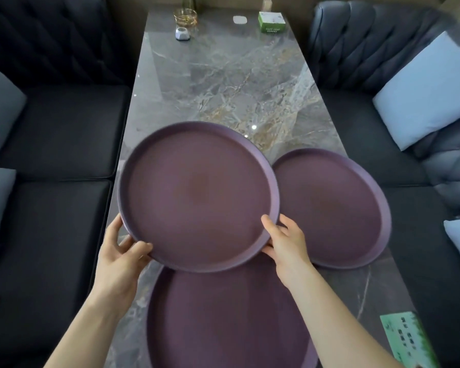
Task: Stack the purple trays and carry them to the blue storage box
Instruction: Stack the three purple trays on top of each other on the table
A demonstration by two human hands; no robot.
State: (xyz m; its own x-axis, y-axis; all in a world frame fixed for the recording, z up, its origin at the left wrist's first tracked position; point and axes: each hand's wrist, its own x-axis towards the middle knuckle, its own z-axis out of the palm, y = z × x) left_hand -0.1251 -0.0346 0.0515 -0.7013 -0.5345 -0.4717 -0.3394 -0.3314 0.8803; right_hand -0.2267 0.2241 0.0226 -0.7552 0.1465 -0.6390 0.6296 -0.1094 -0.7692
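With the left hand [122,251] and right hand [284,240] each closed on the lifted tray's [197,192] near rim, keep it level and lower it squarely into the nearest tray [223,320] just below on the tabletop [223,75]

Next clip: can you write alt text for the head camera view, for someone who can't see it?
Two bare hands, left hand and right hand, hold a round purple tray by its near rim above a marble table. Two more purple trays lie on the table, one nearest the camera and one to the right. Dark sofas flank the table.
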